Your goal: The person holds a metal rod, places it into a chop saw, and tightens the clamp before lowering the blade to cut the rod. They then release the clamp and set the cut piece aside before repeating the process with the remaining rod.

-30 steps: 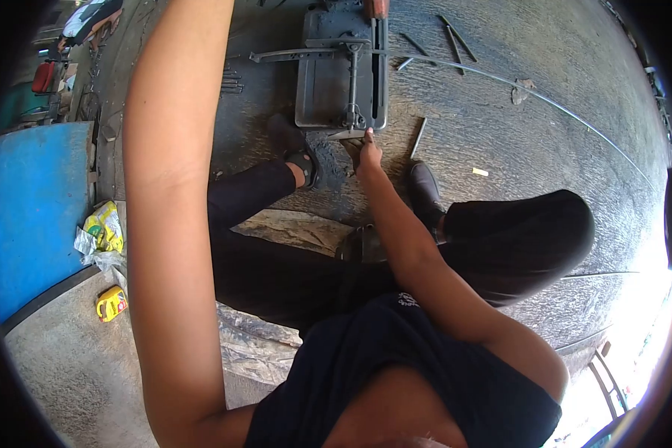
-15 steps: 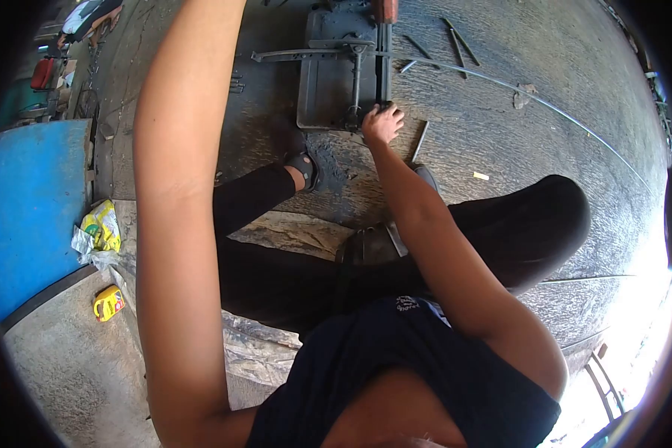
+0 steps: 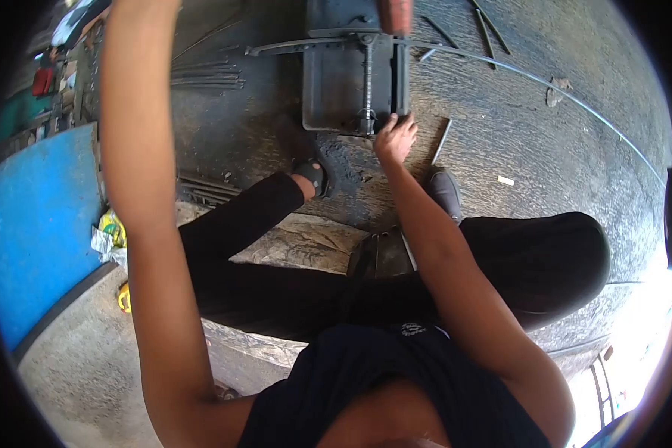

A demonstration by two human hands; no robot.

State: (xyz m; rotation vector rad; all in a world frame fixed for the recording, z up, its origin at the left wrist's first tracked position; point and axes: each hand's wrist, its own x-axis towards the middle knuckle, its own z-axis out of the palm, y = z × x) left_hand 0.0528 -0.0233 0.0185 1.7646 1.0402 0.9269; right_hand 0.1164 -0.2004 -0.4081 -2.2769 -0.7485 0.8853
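Observation:
My right hand [image 3: 396, 140] is at the near end of a dark metal rail [image 3: 400, 82], its fingers curled against it. That rail runs along the right side of a dark metal base [image 3: 336, 89]. A threaded rod [image 3: 368, 78] lies along the base, and a flat bar [image 3: 295, 46] crosses over it. Near the top, a red piece [image 3: 396, 16] sits on the rail, blurred. A long thin rod [image 3: 530, 72] curves away to the right from the device. My left arm reaches up past the top edge, so my left hand is out of view.
Short dark rods [image 3: 483, 37] lie at the upper right. A small metal rod [image 3: 441, 142] is right of my hand. More rods [image 3: 209, 75] lie left of the base. Feet in dark shoes [image 3: 444, 193] rest nearby. A blue panel [image 3: 41, 224] stands at the left.
The view has shifted, so the device appears slightly higher and further right. My left arm has moved left. My right hand stays at the rail's near end.

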